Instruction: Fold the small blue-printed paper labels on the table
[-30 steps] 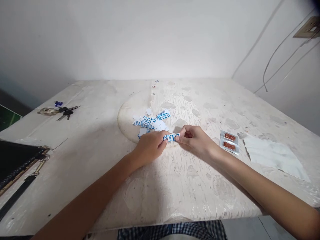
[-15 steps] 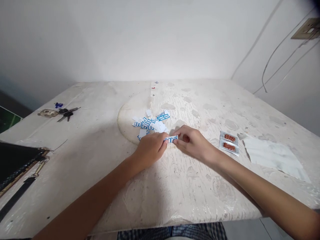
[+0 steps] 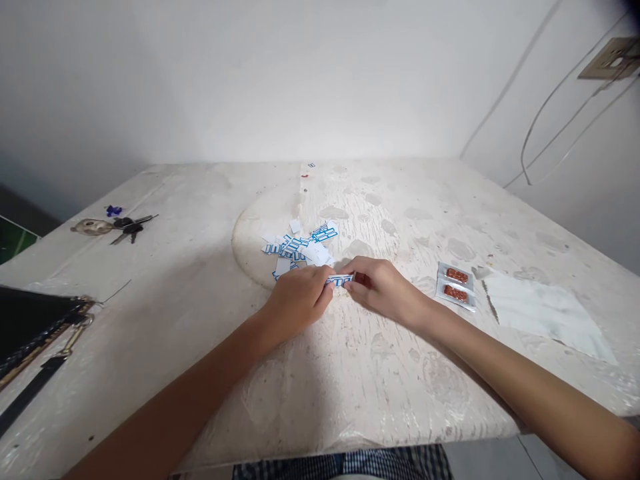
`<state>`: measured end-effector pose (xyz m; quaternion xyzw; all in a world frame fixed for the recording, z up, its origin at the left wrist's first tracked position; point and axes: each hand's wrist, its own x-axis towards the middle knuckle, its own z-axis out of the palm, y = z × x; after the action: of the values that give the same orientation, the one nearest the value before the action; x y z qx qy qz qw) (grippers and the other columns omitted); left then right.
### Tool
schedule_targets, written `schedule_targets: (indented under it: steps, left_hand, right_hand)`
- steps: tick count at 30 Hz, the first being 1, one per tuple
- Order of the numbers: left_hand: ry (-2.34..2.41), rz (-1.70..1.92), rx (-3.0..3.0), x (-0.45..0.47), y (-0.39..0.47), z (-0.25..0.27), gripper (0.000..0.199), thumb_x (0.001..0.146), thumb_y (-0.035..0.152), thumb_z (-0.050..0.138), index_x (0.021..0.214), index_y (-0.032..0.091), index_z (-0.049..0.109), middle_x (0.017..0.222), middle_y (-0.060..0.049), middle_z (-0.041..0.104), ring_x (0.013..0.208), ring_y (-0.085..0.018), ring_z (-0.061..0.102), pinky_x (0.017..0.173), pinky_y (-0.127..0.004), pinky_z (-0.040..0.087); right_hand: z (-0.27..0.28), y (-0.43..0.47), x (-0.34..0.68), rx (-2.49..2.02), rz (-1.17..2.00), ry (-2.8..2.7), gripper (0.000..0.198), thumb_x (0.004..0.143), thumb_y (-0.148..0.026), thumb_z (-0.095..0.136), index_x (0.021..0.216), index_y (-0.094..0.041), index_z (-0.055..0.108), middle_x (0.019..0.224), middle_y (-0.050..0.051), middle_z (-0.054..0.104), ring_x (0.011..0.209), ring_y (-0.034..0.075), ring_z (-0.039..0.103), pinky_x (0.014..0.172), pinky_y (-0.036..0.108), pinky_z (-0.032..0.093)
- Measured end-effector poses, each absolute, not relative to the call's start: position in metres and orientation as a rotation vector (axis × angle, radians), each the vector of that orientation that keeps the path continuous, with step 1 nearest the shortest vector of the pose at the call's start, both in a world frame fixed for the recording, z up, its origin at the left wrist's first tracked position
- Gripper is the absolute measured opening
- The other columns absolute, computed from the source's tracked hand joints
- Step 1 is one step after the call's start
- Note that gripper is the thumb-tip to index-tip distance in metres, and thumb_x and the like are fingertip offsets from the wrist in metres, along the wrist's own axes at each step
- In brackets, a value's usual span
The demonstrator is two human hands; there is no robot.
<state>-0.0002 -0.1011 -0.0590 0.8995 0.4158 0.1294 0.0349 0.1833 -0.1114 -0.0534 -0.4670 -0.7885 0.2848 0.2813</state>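
Paper strip point(image 3: 340, 281) runs roughly nine to three o'clock; we pinch one end in our left hand point(image 3: 298, 298), the three-o'clock end in our right hand point(image 3: 384, 287).

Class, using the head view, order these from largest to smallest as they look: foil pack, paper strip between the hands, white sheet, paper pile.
1. White sheet
2. Paper pile
3. Foil pack
4. Paper strip, judged by its visible part only
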Motion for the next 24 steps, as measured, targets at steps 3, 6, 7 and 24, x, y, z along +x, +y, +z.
schedule_targets:
  steps: [3, 6, 7, 24]
  left_hand:
    - [1.264, 0.367, 2.821, 0.001, -0.101, -0.06, 0.024, 0.09, 0.024, 0.029, 0.09, 0.016, 0.051, 0.078, -0.003, 0.06, 0.072, -0.016, 0.054, 0.061, -0.028, 0.036]
    - [1.282, 0.324, 2.858, 0.002, -0.101, -0.061, 0.025, 0.09, 0.021, 0.027, 0.087, 0.015, 0.051, 0.075, -0.003, 0.059, 0.07, -0.016, 0.054, 0.062, -0.029, 0.036]
    - [1.291, 0.307, 2.865, 0.002, -0.101, -0.061, 0.025, 0.09, 0.02, 0.027, 0.086, 0.015, 0.05, 0.074, -0.003, 0.059, 0.069, -0.016, 0.053, 0.061, -0.029, 0.036]
    - [1.265, 0.338, 2.815, 0.0, -0.101, -0.063, 0.022, 0.088, 0.015, 0.029, 0.085, 0.016, 0.051, 0.074, -0.006, 0.059, 0.073, -0.019, 0.055, 0.064, -0.031, 0.039]
  right_hand:
    - [-0.056, -0.11, 0.182, -1.239, 0.766, -2.109, 0.019, 0.077, -0.012, 0.047, 0.089, -0.017, 0.061, 0.069, 0.0, 0.056, 0.056, 0.009, 0.044, 0.056, 0.024, 0.035]
    - [-0.056, -0.108, 0.183, -1.234, 0.818, -2.099, 0.016, 0.077, -0.015, 0.049, 0.088, -0.017, 0.061, 0.067, 0.0, 0.054, 0.055, 0.009, 0.042, 0.055, 0.024, 0.035]
    - [-0.055, -0.107, 0.185, -1.219, 0.856, -2.099, 0.015, 0.077, -0.017, 0.051, 0.088, -0.017, 0.061, 0.068, 0.0, 0.054, 0.057, 0.009, 0.042, 0.055, 0.024, 0.035]
    - [-0.032, 0.023, 0.144, -1.314, 0.134, -2.583, 0.019, 0.067, -0.004, 0.05, 0.075, -0.013, 0.066, 0.08, 0.008, 0.063, 0.078, 0.019, 0.054, 0.073, 0.032, 0.035]
